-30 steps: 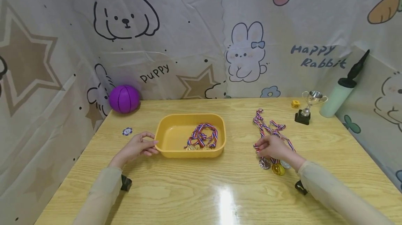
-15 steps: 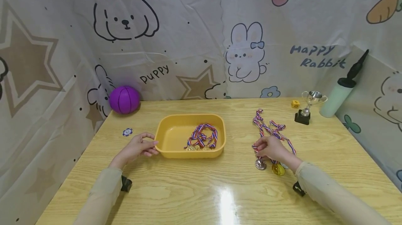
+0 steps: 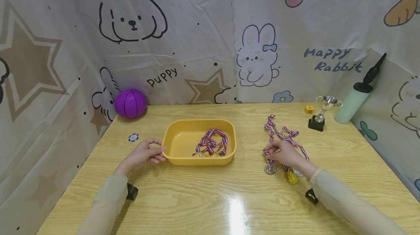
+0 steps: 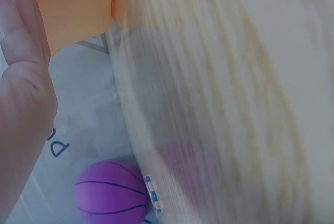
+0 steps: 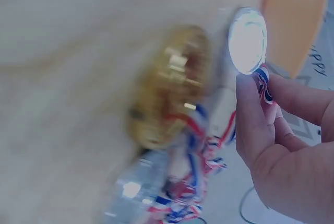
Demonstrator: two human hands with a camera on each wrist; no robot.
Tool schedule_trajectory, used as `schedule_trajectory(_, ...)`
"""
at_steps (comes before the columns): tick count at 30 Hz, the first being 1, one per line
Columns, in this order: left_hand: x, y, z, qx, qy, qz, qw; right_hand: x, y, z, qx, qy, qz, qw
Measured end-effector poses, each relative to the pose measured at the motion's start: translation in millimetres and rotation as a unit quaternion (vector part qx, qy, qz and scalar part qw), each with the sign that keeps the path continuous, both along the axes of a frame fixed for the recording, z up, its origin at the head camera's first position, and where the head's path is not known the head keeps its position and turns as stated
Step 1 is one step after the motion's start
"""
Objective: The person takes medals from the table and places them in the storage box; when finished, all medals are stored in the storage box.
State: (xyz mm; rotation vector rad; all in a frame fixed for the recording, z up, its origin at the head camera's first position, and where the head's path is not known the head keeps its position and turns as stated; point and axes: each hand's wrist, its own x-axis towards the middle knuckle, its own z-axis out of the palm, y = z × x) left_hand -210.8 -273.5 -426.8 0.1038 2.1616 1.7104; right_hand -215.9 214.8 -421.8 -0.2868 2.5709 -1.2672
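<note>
In the head view, my left hand (image 3: 144, 153) holds the left front corner of a yellow plastic tray (image 3: 179, 161), thumb at the rim. Several gold medals (image 3: 199, 154) with striped ribbons lie in the tray's right half. My right hand (image 3: 285, 153) pinches the red, white and blue ribbon of a silver medal (image 3: 270, 168) just above its disc; the disc shines brightly in the right wrist view. Beneath and beside that hand lie a gold medal (image 3: 291, 177) and another silver medal (image 3: 298, 172), partly covered by it. Their ribbons (image 3: 288, 138) spread toward the back.
A purple ball (image 3: 130, 104) sits at the table's back left, with a blue and white chip (image 3: 133, 137) nearer. At the back right stand a yellow die (image 3: 309, 109), a trophy cup (image 3: 319, 116) and a pale green hand pump (image 3: 353, 104). Printed cloth hangs behind.
My right hand has shifted slightly left, drawing the silver medal left and slightly up, apart from the gold one. The left hand and the tray have stayed put.
</note>
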Motion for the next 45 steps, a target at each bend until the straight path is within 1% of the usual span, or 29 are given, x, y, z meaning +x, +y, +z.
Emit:
schedule_trajectory(4,-0.5,0.2,-0.7,-0.001,0.000,0.003,1.0000,-2.6,1.0,17.3,-0.008,0.029,-0.009,0.999)
schedule_trajectory(11,-2.3,0.7,-1.1,0.004,-0.003,0.004,1.0000,-5.7,2.8,48.5,-0.072,0.034,-0.034,0.996)
schedule_trajectory(13,-2.5,1.0,-0.9,0.006,-0.004,0.006,1.0000,-6.2,2.1,56.5,-0.074,0.051,-0.038,0.995)
schedule_trajectory(20,-3.1,0.8,-2.4,0.012,-0.007,0.008,0.9999,-5.2,-5.7,80.4,-0.086,0.069,-0.048,0.993)
schedule_trajectory(24,-3.4,0.5,-4.3,0.014,-0.009,0.008,0.9998,-4.5,-12.3,88.3,-0.105,0.075,-0.040,0.991)
schedule_trajectory(33,-3.5,1.9,-4.9,0.017,-0.010,0.002,0.9998,-8.0,-25.7,94.3,-0.144,0.053,-0.040,0.987)
schedule_trajectory(36,-3.0,2.6,-4.0,0.018,-0.011,0.002,0.9998,-8.8,-30.3,96.6,-0.143,0.047,-0.039,0.988)
schedule_trajectory(41,-0.9,1.3,-2.5,0.020,-0.013,0.004,0.9997,-10.6,-44.2,103.4,-0.156,0.037,-0.038,0.986)
schedule_trajectory(45,-0.7,-1.4,-2.4,0.021,-0.012,0.006,0.9997,-13.4,-59.6,112.1,-0.182,0.043,-0.026,0.982)
